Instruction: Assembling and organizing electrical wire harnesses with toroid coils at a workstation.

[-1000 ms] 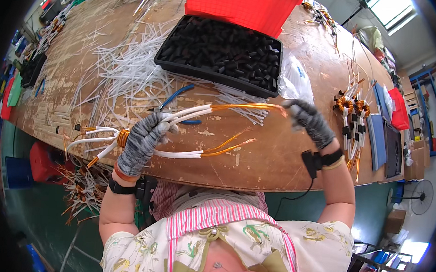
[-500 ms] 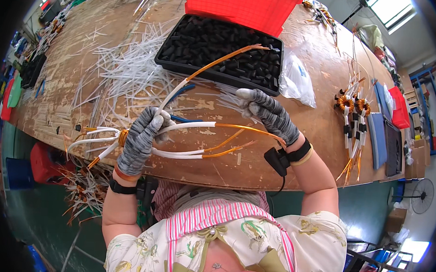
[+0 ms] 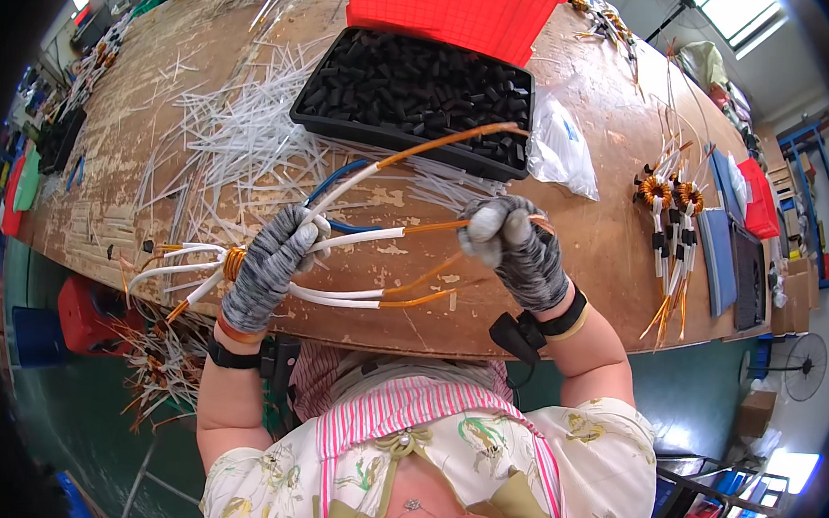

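My left hand (image 3: 272, 263), in a grey knit glove, is closed round the leads of a copper-wound coil (image 3: 234, 264). From it spread several copper leads in white sleeving (image 3: 364, 239). One sleeved lead (image 3: 453, 141) arches up towards the tray, its bare copper end in front of the tray's near edge. In my gloved right hand (image 3: 516, 250) the fingers pinch the copper wire (image 3: 432, 226) of the middle lead near its end. Two lower leads (image 3: 337, 299) reach to the right below, not held by the right hand. A blue strip or wire (image 3: 340, 178) shows behind the left hand.
Beyond my hands stands a black tray (image 3: 314, 122) of small black sleeves, a red bin (image 3: 441, 12) behind it. White tubes (image 3: 243, 128) lie scattered to its left, a plastic bag (image 3: 563, 145) to its right. Finished-looking coils (image 3: 671, 193) lie at right.
My right hand has moved down slightly and its fingers have closed on the middle lead's copper wire. The upper lead's tip has dropped and shifted right. The left hand keeps its hold.
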`<action>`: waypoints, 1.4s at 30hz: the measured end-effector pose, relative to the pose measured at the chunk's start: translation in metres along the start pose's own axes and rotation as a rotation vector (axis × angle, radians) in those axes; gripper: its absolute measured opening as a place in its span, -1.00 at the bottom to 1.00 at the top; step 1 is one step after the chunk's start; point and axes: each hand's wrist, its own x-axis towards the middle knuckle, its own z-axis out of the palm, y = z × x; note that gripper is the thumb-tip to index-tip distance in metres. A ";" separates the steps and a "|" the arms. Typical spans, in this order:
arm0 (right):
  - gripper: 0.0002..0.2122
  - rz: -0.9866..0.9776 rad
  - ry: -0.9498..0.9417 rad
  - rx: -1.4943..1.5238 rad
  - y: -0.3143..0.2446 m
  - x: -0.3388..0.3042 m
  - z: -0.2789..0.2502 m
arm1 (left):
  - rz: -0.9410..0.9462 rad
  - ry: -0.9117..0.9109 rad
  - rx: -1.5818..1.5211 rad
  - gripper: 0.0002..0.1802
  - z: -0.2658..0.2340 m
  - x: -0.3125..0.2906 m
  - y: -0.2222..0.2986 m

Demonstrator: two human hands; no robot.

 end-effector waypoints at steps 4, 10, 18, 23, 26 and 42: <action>-0.57 0.006 0.055 0.227 -0.006 0.000 0.003 | 0.005 -0.137 0.084 -0.80 -0.006 -0.001 0.001; -0.61 -0.082 -0.033 0.695 -0.024 0.008 -0.044 | 0.045 -0.050 0.018 -0.80 -0.005 -0.002 0.000; -0.82 -0.259 0.100 -0.837 -0.035 0.069 -0.110 | 0.024 -0.025 0.007 -0.79 -0.010 0.003 0.000; -0.49 -0.187 -0.359 -1.588 0.011 0.125 -0.130 | 0.034 -0.036 0.001 -0.80 -0.008 0.000 0.001; -0.42 0.119 -0.465 -1.733 0.038 0.143 -0.152 | 0.039 -0.060 -0.006 -0.80 -0.004 0.004 -0.001; -0.73 0.057 -0.446 -2.181 0.040 0.152 -0.095 | 0.061 -0.096 0.018 -0.80 -0.009 0.001 -0.001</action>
